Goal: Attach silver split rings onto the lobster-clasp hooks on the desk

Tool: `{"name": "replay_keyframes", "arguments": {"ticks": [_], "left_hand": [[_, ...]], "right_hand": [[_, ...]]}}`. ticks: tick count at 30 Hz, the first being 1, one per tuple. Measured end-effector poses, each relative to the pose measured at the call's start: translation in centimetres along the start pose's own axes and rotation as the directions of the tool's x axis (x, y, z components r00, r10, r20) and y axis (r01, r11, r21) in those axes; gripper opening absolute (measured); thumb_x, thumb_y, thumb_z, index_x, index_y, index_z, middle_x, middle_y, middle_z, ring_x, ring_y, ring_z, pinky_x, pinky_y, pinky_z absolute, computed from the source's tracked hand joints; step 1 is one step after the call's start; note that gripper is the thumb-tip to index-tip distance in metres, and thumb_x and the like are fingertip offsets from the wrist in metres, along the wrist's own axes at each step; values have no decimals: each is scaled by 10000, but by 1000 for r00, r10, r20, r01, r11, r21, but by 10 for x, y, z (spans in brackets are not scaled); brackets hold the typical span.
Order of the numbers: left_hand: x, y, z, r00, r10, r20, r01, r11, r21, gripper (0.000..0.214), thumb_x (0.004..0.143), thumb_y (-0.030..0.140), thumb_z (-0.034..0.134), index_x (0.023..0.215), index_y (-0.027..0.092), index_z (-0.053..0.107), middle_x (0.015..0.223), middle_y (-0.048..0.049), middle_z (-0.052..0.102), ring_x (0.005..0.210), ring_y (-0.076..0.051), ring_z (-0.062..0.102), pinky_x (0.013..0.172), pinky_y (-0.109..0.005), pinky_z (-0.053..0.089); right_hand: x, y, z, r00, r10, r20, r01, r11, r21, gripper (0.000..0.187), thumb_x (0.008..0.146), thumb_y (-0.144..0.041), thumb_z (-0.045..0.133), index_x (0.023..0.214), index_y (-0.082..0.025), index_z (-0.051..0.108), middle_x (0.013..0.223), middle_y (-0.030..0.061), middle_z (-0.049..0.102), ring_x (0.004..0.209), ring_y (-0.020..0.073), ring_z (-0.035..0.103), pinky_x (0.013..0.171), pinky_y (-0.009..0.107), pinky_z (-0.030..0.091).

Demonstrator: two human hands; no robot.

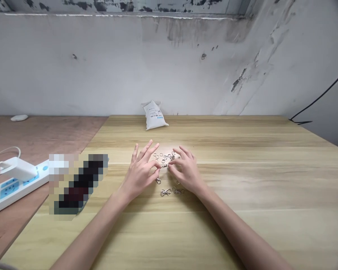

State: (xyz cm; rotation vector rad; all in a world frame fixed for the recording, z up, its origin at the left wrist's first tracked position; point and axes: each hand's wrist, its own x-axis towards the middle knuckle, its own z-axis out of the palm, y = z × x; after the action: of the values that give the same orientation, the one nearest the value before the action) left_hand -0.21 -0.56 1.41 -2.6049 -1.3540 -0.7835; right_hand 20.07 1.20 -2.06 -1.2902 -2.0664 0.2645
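Note:
Over the table, my left hand [141, 172] pinches one end of a small silver swivel clasp [165, 165] between thumb and index finger, its other fingers spread. The thumb and index finger of my right hand [187, 170] close on the clasp's other end. Whether a ring is attached to it is too small to tell. Just beyond my fingers lie loose metal rings [157, 156] and more swivel clasps [166, 157]. Closer to me rest a clasp with a ring [166, 192] and another clasp [178, 191] beside it. A further clasp [158, 180] is partly under my left hand.
A white plastic pouch [155, 115] with a printed label stands at the wall end of the wooden table [270, 180]. To the left are a blurred dark object [81, 183] and a white power strip [17, 185] with a charger [18, 168]. A black cable [321, 95] hangs at right.

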Motion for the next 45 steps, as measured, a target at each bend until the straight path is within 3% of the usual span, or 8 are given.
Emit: {"name": "replay_keyframes", "arguments": {"ticks": [4, 9, 14, 19, 29, 35, 40, 45], "left_hand": [[-4, 1, -3, 999, -44, -3, 44, 998, -55, 131, 875, 227, 595, 784, 215, 688, 1501, -63, 445, 1468, -298, 261, 1182, -640, 159], [-6, 5, -6, 995, -95, 11, 95, 987, -131, 88, 850, 210, 621, 805, 231, 694, 1512, -36, 429, 1475, -288, 237, 1183, -641, 161], [-6, 9, -8, 989, -142, 37, 146, 974, -175, 100, 865, 211, 603, 799, 225, 678, 1513, -29, 424, 1474, -290, 235, 1179, -647, 170], [-7, 13, -8, 991, -124, 47, 131, 976, -176, 124, 898, 212, 554, 832, 224, 658, 1513, -33, 421, 1473, -281, 232, 1177, -636, 194], [-8, 12, 1, 991, -115, -61, 112, 992, -60, 113, 921, 227, 536, 847, 209, 619, 1496, -83, 434, 1454, -284, 277, 1181, -632, 164], [-10, 3, 0, 989, -145, 20, 146, 973, -181, 101, 912, 230, 556, 859, 216, 641, 1510, -63, 416, 1468, -295, 246, 1159, -620, 264], [-10, -4, -1, 979, -164, 119, 195, 926, -322, 181, 902, 279, 604, 1070, 279, 672, 1512, -39, 421, 1468, -282, 258, 1128, -556, 381], [-9, -6, -5, 983, -145, 111, 175, 922, -344, 130, 895, 268, 618, 862, 289, 742, 1503, 0, 437, 1461, -294, 269, 1118, -573, 390]], "right_hand": [[-4, -9, -1, 993, -108, -50, 104, 992, -78, 168, 870, -333, 627, 979, -249, 724, 1323, 116, 582, 1356, 310, 400, 1113, 601, 254], [-7, -23, 1, 977, -191, -90, 175, 971, -160, 159, 858, -377, 660, 924, -245, 720, 1310, 118, 593, 1335, 298, 431, 1144, 572, 231], [-9, -30, 4, 970, -217, -112, 194, 963, -187, 134, 904, -259, 588, 900, -254, 722, 1344, 97, 572, 1365, 273, 399, 1144, 552, 244], [-9, -32, 6, 968, -217, -125, 192, 964, -183, 125, 892, -266, 601, 915, -253, 723, 1363, 106, 554, 1375, 276, 386, 1148, 542, 243], [-12, -34, 9, 961, -255, -110, 228, 950, -213, 185, 931, -212, 536, 852, -240, 701, 1328, 87, 593, 1362, 263, 411, 1142, 521, 288], [-13, -28, 4, 956, -290, -47, 273, 936, -221, 170, 914, -166, 549, 909, -245, 700, 1370, 93, 560, 1380, 264, 391, 1126, 500, 331], [-14, -24, 0, 945, -327, -24, 314, 924, -218, 159, 898, -152, 569, 954, -238, 690, 1393, 116, 532, 1388, 275, 378, 1097, 489, 364], [-14, -21, -5, 953, -303, -13, 297, 942, -154, 162, 919, -191, 551, 926, -252, 701, 1404, 94, 523, 1394, 284, 367, 1070, 496, 393]]}}
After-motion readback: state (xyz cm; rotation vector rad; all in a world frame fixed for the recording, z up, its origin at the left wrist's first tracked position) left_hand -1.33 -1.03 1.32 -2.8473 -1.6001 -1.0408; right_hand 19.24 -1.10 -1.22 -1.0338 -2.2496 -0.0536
